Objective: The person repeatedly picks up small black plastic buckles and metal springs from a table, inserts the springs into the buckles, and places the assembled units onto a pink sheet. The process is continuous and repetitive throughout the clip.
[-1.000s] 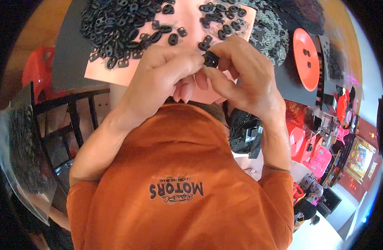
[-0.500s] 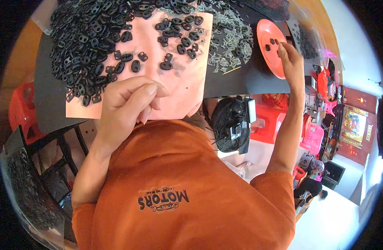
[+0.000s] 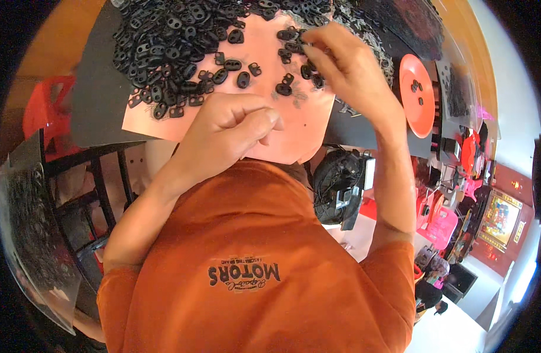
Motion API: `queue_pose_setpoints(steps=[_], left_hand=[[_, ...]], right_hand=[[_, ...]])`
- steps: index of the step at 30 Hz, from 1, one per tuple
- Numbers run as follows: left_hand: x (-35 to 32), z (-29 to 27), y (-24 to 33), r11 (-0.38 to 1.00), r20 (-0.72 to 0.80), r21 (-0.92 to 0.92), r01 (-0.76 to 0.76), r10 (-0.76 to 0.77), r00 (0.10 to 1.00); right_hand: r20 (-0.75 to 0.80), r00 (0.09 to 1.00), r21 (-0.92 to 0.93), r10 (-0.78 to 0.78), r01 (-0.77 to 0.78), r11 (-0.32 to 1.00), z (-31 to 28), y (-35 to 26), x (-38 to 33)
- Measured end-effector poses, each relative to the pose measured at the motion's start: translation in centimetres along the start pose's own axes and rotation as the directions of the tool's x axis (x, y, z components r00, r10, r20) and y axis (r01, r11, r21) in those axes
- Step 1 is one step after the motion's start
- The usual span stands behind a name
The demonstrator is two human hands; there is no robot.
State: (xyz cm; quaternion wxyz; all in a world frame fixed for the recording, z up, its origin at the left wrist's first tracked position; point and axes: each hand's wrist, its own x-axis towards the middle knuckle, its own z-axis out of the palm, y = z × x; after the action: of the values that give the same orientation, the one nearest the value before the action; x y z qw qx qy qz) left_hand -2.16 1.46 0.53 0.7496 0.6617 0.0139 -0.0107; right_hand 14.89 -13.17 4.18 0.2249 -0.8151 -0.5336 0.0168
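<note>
Over the near edge of a pink sheet [image 3: 282,138], my left hand [image 3: 232,126] is closed, thumb against curled fingers; whatever it may hold is hidden. My right hand [image 3: 350,73] reaches over the sheet's right part, thumb and index finger apart beside a small group of black oval two-hole cord locks [image 3: 291,47]. Contact with one is hard to make out. A big pile of the same cord locks [image 3: 164,47] covers the left of the sheet. Several loose pieces lie mid-sheet, among them one oval cord lock [image 3: 243,79].
A red plate [image 3: 422,112] at the right holds several small black pieces. Small silvery springs [image 3: 373,38] lie heaped beyond my right hand on the black table [image 3: 94,112]. Below the table's edge sits a black bag [image 3: 338,182]. A red stool [image 3: 44,115] stands at left.
My right hand has left the red plate and swung left to the cord locks on the sheet. My left hand stays closed near the sheet's front edge. The whole view has shifted.
</note>
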Motion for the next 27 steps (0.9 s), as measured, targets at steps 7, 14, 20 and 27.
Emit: queue_pose_setpoints(steps=[7,14,20,27], left_hand=[[-0.1,-0.3,-0.3,1.0,0.029,-0.012,-0.019,0.019,0.999],[0.0,-0.4,-0.5,0.998,0.021,0.012,-0.067,0.067,0.998],[-0.1,-0.6,-0.8,0.997,0.033,-0.014,-0.082,0.082,0.996],[-0.2,-0.6,-0.7,0.996,0.026,0.006,-0.085,0.084,0.996]], right_hand=[[0.107,0.992,-0.163,-0.072,0.089,0.983,0.7,0.4,0.4],[0.078,0.984,-0.235,-0.157,0.171,0.957,2.9,-1.3,1.8],[-0.003,0.987,-0.106,-0.16,0.159,0.982,1.4,-1.5,2.6],[0.098,0.99,-0.177,-0.1,0.116,0.977,1.2,-1.9,1.2]])
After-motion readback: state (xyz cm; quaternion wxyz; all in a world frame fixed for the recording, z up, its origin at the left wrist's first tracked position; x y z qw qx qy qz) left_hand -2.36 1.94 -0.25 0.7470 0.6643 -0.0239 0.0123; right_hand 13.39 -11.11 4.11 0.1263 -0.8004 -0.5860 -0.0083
